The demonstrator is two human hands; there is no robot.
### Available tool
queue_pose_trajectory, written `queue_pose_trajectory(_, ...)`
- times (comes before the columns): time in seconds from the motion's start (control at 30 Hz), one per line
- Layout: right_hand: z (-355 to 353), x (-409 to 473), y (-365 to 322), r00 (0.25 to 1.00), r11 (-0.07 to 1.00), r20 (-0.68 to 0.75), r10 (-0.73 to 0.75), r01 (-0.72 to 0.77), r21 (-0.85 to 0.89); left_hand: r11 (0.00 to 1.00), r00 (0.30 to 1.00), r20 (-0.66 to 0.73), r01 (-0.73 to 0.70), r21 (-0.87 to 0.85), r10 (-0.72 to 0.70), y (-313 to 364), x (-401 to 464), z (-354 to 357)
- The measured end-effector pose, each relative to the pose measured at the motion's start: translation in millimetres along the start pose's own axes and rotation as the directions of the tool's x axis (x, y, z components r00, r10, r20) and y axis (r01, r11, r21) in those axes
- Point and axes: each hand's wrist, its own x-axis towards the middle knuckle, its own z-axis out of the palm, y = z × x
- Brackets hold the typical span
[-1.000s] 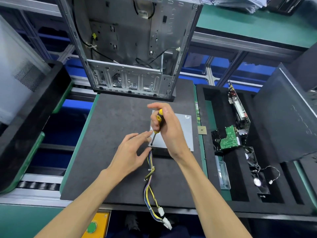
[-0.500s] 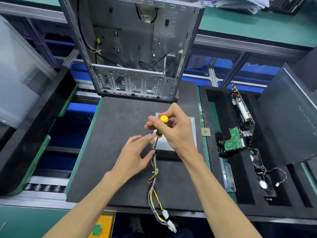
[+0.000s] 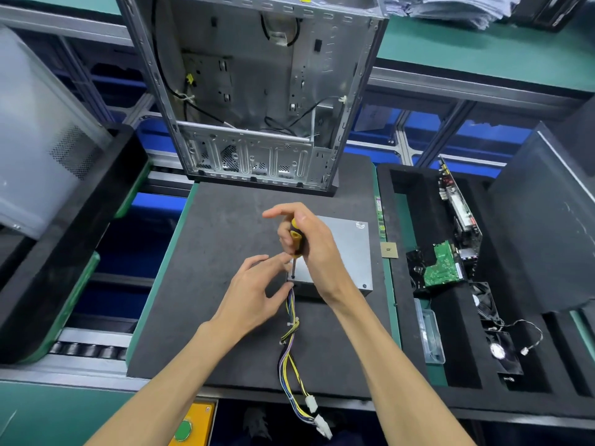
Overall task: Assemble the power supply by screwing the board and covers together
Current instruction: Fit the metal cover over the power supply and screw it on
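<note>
Done: cover sat on my power supply (image 3: pixel 338 252).
Right hand (image 3: pixel 314 252): gripped screwdriver (image 3: pixel 295 241), near-left screw.
Left hand (image 3: pixel 254 294): fingers loose, steadying the tip.
Left: I judged other screws remained.

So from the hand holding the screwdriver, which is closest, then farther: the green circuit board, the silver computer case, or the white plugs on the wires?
From the right hand:
1. Green circuit board, to its right.
2. White plugs and silver computer case, near edge and far end: too close to call.
</note>
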Motion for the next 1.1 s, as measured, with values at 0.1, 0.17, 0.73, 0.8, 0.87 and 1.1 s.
queue_pose_trajectory(0.1, -8.4, -1.3, -3.1, 1.000, 1.000, -0.004, -0.007, 0.007, 0.012, 1.000, 1.000, 0.012, 0.010, -0.018, -0.010, -1.5, -0.2, 0.8)
queue_pose_trajectory(0.17, -9.6, -3.2, -4.5, 0.998, 0.998, -0.062, -0.020, 0.017, -0.055, 1.000, 1.000, 0.009, 0.020, -0.024, -0.019, -2.3, -0.6, 1.4)
queue_pose_trajectory(0.73, -6.9, -14.3, 3.2, 0.999, 0.996, 0.003, -0.042, 0.042, -0.076, 0.999, 0.999, 0.039, 0.013, 0.052, -0.015, -4.2, -0.3, -1.2)
queue_pose_trajectory(0.8, -8.1, -15.0, 3.6, 0.999, 0.999, 0.016, -0.041, 0.042, -0.014, 0.998, 0.994, 0.108, 0.000, 0.064, -0.007, -0.3, 3.4, -8.2)
queue_pose_trajectory(0.87, -10.0, -14.0, 5.0, 1.000, 1.000, 0.013, -0.026, 0.026, -0.001, 0.999, 0.975, 0.222, -0.001, 0.048, -0.010, 6.9, 11.3, -22.7)
queue_pose_trajectory(1.1, -15.8, -13.3, 12.3, 0.995, 0.981, 0.063, 0.083, -0.071, -0.179, 0.980, 0.976, 0.091, 0.197, 0.015, -0.198, 61.7, 64.7, -100.5)
